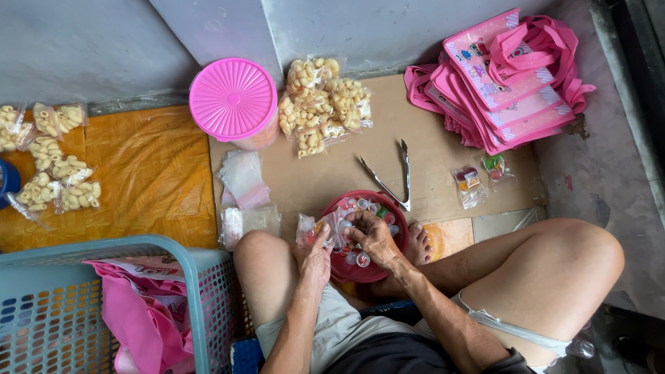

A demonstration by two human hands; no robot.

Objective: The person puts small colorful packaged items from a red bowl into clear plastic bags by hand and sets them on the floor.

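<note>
A person sits cross-legged on the floor, seen from above. The left hand (315, 260) is closed around the lower part of a small clear plastic bag (320, 230), pinching it so its mouth points up and away from the body, toward the wall. The bag's long axis runs from that hand toward its open top. A few small coloured jelly cups show inside it.

The right hand (370, 235) is curled, fingertips gathered at the bag's mouth, directly over a red bowl (398, 211) of more jelly cups; whether it holds a cup cannot be told.

The bag looks thin, limp and slippery, likely to sag unless held near the rim. The cups appear light, hard and smooth, best taken by the sides between the fingertips.

Just beyond the right hand, metal tongs (391, 176) lie on a cardboard sheet (429, 159). Farther out past both hands sit bagged pale puffed snacks (322, 104) and a tub with a pink lid (233, 99). Empty clear bags (244, 181) lie beyond the left hand. Two filled jelly bags (478, 179) and a stack of pink tote bags (502, 76) lie well off to the right. A blue basket (104, 298) stands to the left of the left hand.
</note>
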